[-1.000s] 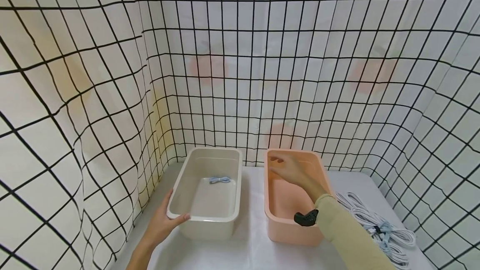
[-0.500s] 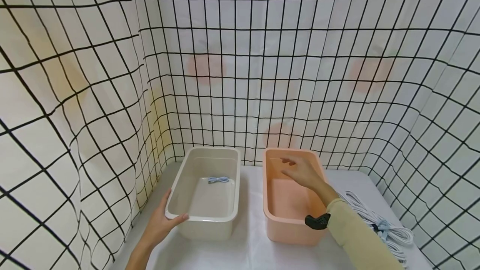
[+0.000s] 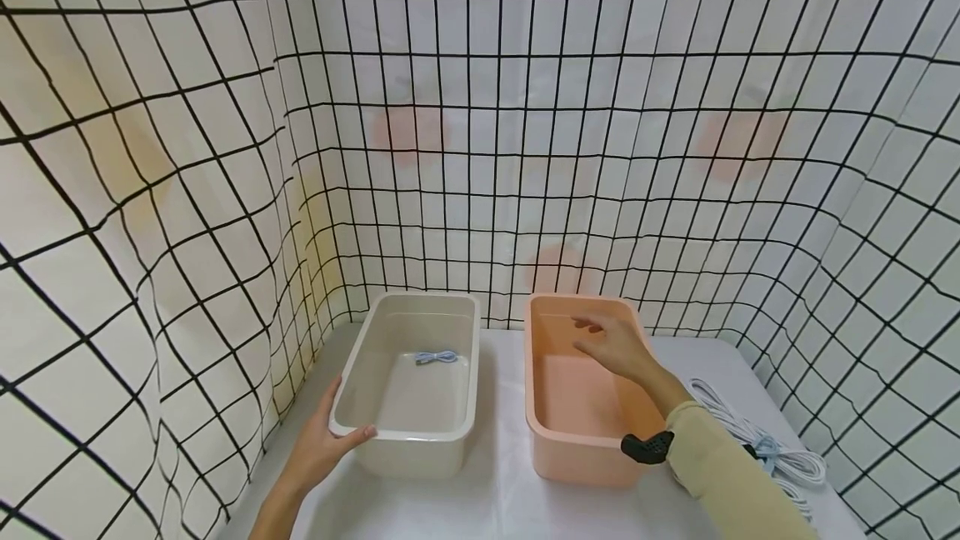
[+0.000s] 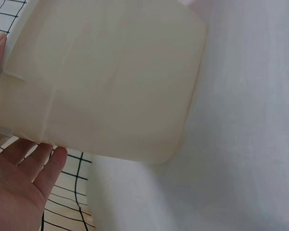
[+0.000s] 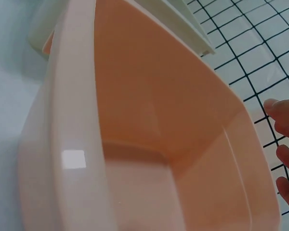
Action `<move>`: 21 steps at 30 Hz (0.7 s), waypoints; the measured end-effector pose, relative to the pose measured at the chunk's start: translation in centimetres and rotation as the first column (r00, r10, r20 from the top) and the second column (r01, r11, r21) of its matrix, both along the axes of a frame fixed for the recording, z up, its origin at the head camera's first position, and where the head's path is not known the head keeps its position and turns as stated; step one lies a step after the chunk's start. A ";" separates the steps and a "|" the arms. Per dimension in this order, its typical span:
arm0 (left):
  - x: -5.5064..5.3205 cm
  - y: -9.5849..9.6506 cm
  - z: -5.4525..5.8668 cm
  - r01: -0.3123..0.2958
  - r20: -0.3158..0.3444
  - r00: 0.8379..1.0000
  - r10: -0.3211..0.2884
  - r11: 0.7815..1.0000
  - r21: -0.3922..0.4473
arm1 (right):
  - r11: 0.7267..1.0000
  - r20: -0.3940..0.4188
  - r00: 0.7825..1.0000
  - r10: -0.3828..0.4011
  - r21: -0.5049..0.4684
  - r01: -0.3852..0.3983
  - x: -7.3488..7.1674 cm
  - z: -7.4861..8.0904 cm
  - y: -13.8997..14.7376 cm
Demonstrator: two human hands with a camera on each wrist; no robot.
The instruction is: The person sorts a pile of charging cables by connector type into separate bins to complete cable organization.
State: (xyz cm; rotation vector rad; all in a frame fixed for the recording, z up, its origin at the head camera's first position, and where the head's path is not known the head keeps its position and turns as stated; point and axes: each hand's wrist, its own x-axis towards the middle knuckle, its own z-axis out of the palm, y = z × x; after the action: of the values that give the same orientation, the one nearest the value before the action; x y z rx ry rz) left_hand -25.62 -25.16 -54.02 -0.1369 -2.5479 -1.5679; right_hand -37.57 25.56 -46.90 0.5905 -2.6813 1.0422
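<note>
My left hand [image 3: 318, 448] holds the near left corner of a cream plastic bin [image 3: 420, 458], thumb over the rim and fingers along the outer side. In the left wrist view, the fingers [image 4: 50, 168] show against the bin's wall. A small tied light-blue cable [image 3: 435, 357] lies on that bin's floor. My right hand [image 3: 615, 348] hovers over the peach bin [image 3: 577, 462] with loosely bent fingers, holding nothing. The right wrist view catches only its fingertips [image 5: 286, 156] at the right edge, beyond the bin's rim.
Coiled white cables [image 3: 798, 467] lie on the white tabletop [image 3: 498, 407] right of the peach bin, partly behind the right sleeve [image 3: 727, 473]. Black wire mesh [image 3: 510, 148] over pale cloth encloses the back and both sides.
The right hand has drifted right above the peach bin, with its forearm covering more of the coiled cables. The left hand stays on the cream bin.
</note>
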 end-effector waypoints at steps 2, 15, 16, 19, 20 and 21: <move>0.0 0.0 0.1 0.000 0.000 1.000 0.000 1.000 -0.002 | 1.000 0.011 1.000 -0.002 -0.003 0.002 0.1 0.0 0.1; -0.3 0.0 0.0 0.002 -0.020 1.000 -0.002 1.000 -0.017 | 1.000 -0.042 0.999 0.005 0.008 -0.005 0.6 -0.2 1.2; -0.3 0.0 -0.1 -0.001 -0.023 1.000 0.000 1.000 -0.018 | 1.000 -0.044 0.999 0.002 0.008 -0.002 0.6 -0.3 1.2; -0.3 0.0 -0.3 -0.002 -0.037 0.999 0.001 1.000 -0.022 | 1.000 -0.057 0.998 0.001 0.015 0.000 0.7 -0.3 1.3; -0.2 0.0 -0.3 0.002 -0.040 0.999 -0.002 1.000 -0.018 | 1.000 -0.061 0.998 0.001 0.018 0.000 0.8 -0.3 1.4; -0.1 0.0 -0.2 0.005 -0.043 0.999 -0.006 1.000 -0.012 | 1.000 -0.064 0.998 -0.002 0.018 0.004 0.9 -0.2 1.4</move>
State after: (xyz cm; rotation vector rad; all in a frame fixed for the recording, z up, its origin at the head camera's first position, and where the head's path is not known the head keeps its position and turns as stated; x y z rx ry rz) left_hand -25.75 -25.19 -54.24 -0.1774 -2.5263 -1.5348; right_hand -36.68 27.00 -47.13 0.6124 -2.6383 0.9825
